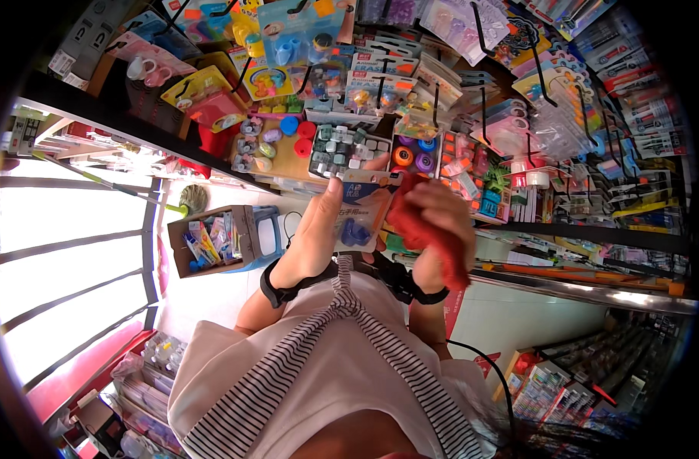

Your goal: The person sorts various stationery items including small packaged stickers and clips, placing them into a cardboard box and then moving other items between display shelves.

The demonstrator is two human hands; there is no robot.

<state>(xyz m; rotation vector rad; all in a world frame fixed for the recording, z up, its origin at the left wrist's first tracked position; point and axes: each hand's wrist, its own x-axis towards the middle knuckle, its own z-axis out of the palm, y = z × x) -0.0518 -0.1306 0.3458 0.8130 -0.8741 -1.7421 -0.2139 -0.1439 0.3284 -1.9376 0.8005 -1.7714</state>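
Observation:
My left hand (319,226) grips a carded blister pack (365,209) by its left side, thumb in front. The card bears writing, and a small dark blue item (355,232) sits under its clear plastic. A red cloth (432,238) is bunched in my right hand (444,215), against the pack's right edge. That hand is a little blurred. Just beyond the pack, on the shelf, stands an open box of small green, white and dark pieces (349,146). Right of it is a box of round purple, orange and blue items (415,154).
Carded goods, among them animal erasers (378,86), hang on black metal hooks (484,115) above the shelf. A cardboard box (208,244) of packaged stationery rests on a blue stool (266,229) at left. Pen displays (556,390) stand low at right. A black cable (501,373) runs beside me.

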